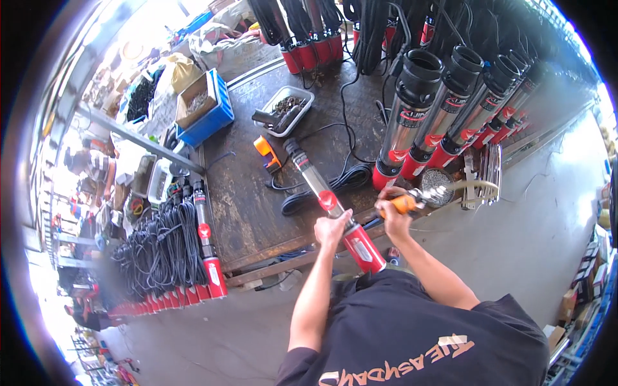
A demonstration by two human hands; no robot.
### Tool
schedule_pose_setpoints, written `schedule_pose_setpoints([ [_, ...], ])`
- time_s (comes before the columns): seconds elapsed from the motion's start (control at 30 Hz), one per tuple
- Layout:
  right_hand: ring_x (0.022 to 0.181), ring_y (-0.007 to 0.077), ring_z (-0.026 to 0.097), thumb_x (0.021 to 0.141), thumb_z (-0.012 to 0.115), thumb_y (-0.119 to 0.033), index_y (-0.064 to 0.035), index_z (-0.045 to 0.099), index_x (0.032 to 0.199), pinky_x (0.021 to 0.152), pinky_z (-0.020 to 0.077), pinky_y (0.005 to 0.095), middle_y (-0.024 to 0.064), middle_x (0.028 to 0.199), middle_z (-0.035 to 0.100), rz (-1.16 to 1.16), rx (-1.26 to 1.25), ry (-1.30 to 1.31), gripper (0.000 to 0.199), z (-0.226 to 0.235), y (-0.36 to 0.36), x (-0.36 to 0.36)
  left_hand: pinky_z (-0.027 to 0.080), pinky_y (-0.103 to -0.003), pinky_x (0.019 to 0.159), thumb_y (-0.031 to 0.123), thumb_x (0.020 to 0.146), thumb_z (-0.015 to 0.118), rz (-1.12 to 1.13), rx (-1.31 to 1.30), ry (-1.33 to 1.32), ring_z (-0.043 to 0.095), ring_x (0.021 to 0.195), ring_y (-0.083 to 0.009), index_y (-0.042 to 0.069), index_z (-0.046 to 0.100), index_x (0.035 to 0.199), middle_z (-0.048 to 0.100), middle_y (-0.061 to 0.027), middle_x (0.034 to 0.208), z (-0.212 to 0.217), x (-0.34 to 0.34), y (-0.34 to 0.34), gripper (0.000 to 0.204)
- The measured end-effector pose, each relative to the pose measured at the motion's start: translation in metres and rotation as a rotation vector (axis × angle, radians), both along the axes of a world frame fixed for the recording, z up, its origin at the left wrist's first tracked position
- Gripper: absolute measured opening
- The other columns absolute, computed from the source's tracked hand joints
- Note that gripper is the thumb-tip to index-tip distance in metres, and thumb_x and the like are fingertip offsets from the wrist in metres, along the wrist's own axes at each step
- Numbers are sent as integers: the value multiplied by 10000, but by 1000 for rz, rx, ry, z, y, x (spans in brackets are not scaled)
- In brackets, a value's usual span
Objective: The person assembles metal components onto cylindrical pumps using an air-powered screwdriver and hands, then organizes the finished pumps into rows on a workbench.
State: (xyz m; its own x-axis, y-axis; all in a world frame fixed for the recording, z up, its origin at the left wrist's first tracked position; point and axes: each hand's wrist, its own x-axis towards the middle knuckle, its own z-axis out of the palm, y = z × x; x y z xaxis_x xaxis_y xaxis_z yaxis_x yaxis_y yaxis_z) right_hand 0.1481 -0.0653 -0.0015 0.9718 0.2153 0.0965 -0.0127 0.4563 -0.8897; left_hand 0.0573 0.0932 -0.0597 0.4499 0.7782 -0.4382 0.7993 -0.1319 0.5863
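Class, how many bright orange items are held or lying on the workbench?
2: an orange tool in the right hand, and an orange item on the workbench, left of the held cylinder. Others may be hidden.

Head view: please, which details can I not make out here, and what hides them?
All in the head view:
Orange-and-silver handheld tool: its metal front is blurred, likely by motion.
Long red-and-silver metal cylinder: the left hand covers part of its surface.
Small dark pieces in the white plastic tray: too small to identify.
Black cable bundle: cut off by the picture's upper edge.
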Motion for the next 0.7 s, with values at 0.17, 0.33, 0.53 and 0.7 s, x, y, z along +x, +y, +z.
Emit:
schedule_pose_setpoints([
  [0.17,746,137,561,885,520,39,-43,504,1122,713,503,297,74,907,566,-81,-100,-9,251,-4,-100,-9,563,-439,795,614,808,690,-376,354,258,721,877,-361,39,770,858,738,-174,865,58,-5,-35,583],
  [0.33,729,132,555,902,482,34,-38,483,1131,712,516,304,79,904,546,-209,-269,-116,240,6,-150,-31,566,-469,726,308,880,642,-948,412,-404,709,802,-360,27,739,803,710,-186,868,76,98,-123,307],
  [0.53,647,178,615,848,605,10,1,572,1021,615,548,327,117,821,592,-262,-468,-578,176,61,-173,-31,591,-396,675,171,857,634,-1264,513,-177,755,847,-277,107,787,825,762,-134,894,9,227,-205,169],
  [0.7,606,183,612,853,618,-6,6,565,1014,591,556,334,125,831,600,-320,-424,-698,170,94,-171,-24,597,-412,706,145,895,583,-1143,462,-110,754,881,-275,101,787,882,765,-130,931,-13,243,-215,209],
])
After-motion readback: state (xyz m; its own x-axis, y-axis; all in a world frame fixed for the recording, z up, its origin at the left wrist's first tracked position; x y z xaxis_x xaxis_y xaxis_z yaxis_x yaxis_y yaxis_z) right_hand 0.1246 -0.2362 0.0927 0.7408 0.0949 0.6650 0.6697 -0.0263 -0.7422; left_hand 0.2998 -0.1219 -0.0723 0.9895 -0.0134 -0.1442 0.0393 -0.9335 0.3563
